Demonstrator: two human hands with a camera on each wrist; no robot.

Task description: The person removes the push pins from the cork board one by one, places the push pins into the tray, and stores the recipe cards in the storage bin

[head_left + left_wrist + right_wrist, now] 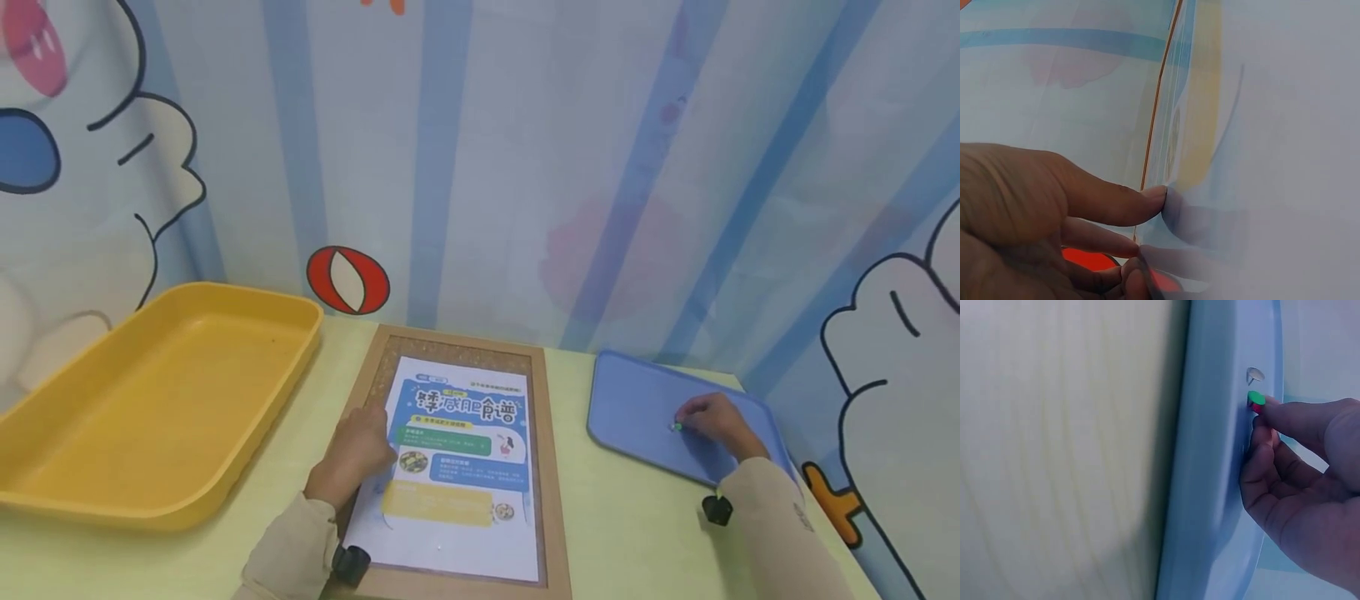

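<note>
My left hand rests on the left side of a printed sheet, which lies on a wood-framed cork board. In the left wrist view its thumb touches the sheet near the edge, with the other fingers lower down and partly hidden. Over the blue tray, my right hand pinches a small green-topped thumbtack between thumb and fingertips. A bit of red shows under the green top; whether it is a second tack I cannot tell. Beside it lies a silver thumbtack on the tray.
A large yellow tray stands left of the board. The pale yellow-green table runs under everything. Behind it hangs a striped cartoon curtain. Dark devices are strapped at both wrists.
</note>
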